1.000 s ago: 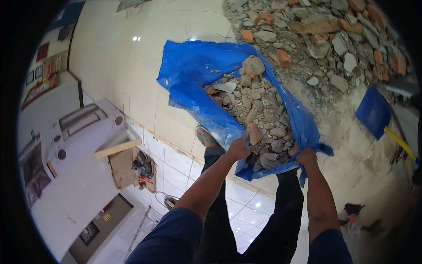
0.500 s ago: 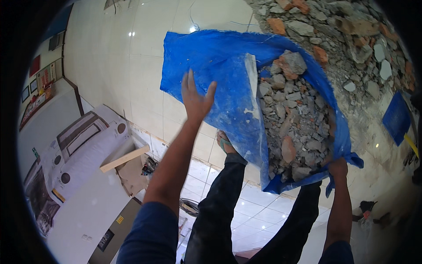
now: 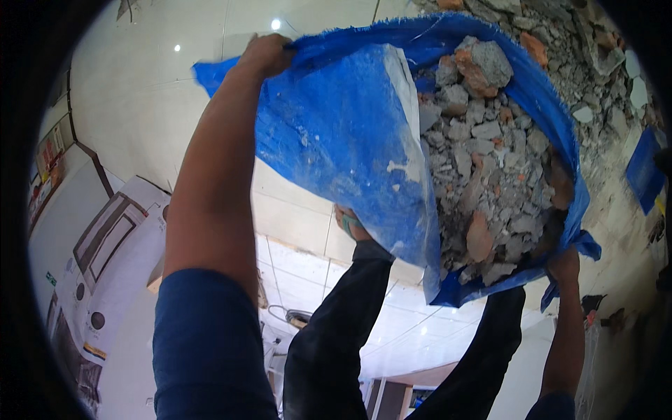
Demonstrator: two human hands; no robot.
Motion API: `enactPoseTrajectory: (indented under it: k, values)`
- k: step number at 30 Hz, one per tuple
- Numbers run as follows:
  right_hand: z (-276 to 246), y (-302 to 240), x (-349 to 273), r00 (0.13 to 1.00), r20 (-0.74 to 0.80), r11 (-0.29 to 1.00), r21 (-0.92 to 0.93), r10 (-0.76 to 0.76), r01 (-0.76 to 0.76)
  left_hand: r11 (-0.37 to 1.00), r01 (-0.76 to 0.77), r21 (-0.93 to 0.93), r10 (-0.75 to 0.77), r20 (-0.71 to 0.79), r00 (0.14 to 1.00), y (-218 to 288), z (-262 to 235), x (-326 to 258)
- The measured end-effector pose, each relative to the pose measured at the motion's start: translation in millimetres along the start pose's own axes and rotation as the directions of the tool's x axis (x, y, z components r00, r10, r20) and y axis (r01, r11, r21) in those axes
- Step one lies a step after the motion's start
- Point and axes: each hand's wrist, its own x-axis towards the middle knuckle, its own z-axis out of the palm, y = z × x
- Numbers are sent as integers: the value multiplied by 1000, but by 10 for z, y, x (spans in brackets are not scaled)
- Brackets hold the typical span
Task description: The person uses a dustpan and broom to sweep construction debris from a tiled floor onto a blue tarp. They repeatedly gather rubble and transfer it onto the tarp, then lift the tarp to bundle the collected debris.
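Observation:
A blue woven tarp (image 3: 329,133) lies across the tiled floor, its right part heaped with grey and reddish rubble (image 3: 483,168). One large chunk of broken brick and mortar (image 3: 483,66) sits at the far side of that heap. My left hand (image 3: 268,54) is closed round the tarp's far left edge, with a corner sticking out past it. At the near right, my right hand (image 3: 563,266) grips a bunched corner of the tarp. A white strip of the tarp's edge is folded back beside the rubble.
Loose debris (image 3: 560,42) covers the floor at the far right. A blue flat tool (image 3: 645,170) with a yellow handle lies at the right. My sandalled foot (image 3: 352,222) stands beside the tarp's near edge. A printed appliance carton (image 3: 119,245) is on the left.
My left hand has moved far and left from above the tarp and taken hold of its edge. The far edge is raised. My right hand keeps its grip, slightly farther right.

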Motion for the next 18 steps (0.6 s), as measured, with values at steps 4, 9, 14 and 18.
enactPoseTrajectory:
  k: [4, 9, 14, 18]
  values:
    - [-112, -96, 0, 996, 7, 978, 190, 86, -85, 932, -13, -362, -22, -94, 995, 123, 503, -629]
    - [-196, -131, -14, 997, 28, 972, 218, 79, -83, 888, -143, -437, -30, -366, 930, 109, 829, -1295]
    - [4, -21, 3, 996, -57, 983, 173, 71, -60, 899, -10, -438, -207, -444, 872, 399, 936, -1491]
    - [40, -94, -31, 991, -80, 994, 10, -108, 109, 869, -107, -483, -142, -450, 881, 678, 797, -2000]
